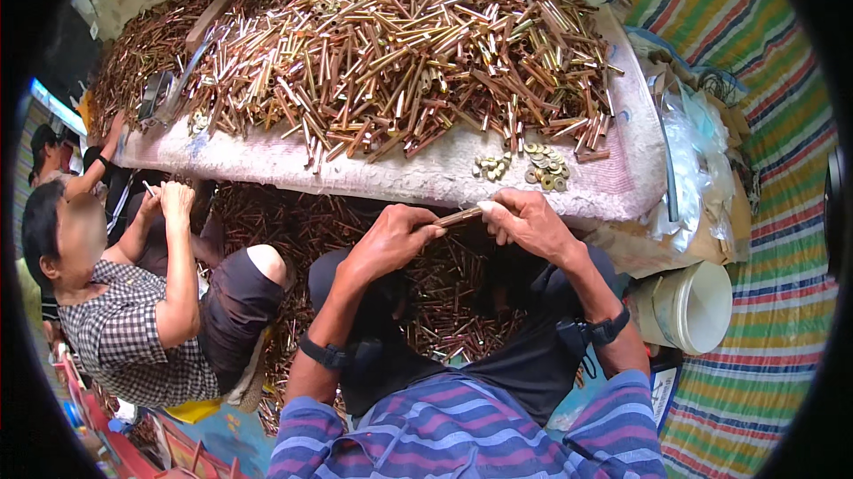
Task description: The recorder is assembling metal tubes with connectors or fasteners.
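Over my lap I hold a copper-coloured metal tube (458, 217), slightly tilted, its right end higher. My left hand (391, 241) is closed, pinching the tube's left end between thumb and fingers. At the other end my right hand (533, 226) is closed too, with something white at its fingertips; whether a small part is in there is hidden. Just beyond my hands, on the cloth-covered table (391, 166), lie a small pile of brass-coloured washers (547, 168) and a pile of small nut-like pieces (491, 166). A large heap of similar tubes (382, 52) covers most of the table.
More tubes (453, 301) cover the floor under the table and between my legs. A white bucket (702, 308) lies tilted at my right, below clear plastic bags (693, 155). A co-worker in a checked shirt (124, 328) sits close at my left; another person is farther back.
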`<state>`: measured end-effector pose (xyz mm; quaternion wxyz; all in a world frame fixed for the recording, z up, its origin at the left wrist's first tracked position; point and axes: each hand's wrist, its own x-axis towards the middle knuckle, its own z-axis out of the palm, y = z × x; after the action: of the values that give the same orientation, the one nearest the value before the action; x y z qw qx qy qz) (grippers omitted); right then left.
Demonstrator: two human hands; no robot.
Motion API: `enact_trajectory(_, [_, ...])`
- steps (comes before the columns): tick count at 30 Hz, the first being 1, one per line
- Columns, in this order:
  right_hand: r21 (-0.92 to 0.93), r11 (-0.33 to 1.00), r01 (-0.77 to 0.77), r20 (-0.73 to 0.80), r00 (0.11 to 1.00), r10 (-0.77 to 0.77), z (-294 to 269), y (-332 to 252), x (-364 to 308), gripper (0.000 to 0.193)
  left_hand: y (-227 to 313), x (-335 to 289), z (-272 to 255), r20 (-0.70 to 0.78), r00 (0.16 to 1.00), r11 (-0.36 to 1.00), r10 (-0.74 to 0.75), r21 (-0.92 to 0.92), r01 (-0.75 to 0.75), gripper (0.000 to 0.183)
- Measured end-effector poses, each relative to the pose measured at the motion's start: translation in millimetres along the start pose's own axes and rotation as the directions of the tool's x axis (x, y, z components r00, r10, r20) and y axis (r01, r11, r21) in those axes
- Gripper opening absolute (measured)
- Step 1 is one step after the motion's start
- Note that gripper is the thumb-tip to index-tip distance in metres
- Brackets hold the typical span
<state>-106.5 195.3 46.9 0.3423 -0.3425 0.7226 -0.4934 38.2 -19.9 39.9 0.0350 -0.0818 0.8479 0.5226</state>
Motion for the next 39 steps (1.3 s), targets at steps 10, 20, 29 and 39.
enact_trajectory(10, [-0.043,0.995,0.09,-0.085,0.992,-0.093,9,-7,8,0.043,-9,-4,-5,-0.044,0.995,0.996,0.084,0.045,-0.082,0.023])
enact_trajectory(20, [-0.078,0.996,-0.039,0.095,0.994,0.047,6,-7,20,0.044,-21,-6,-8,-0.102,0.988,0.986,0.116,0.132,-0.102,0.023])
enact_trajectory(29, [-0.243,0.931,-0.274,0.103,0.947,0.306,-1,-28,43,0.059,-27,-10,-11,-0.101,0.989,0.987,0.105,0.133,-0.091,0.023])
enact_trajectory(39, [-0.741,0.487,0.463,-0.024,0.706,-0.708,14,-55,146,0.02,-23,1,4,0.052,0.993,0.983,0.106,0.146,-0.113,0.035])
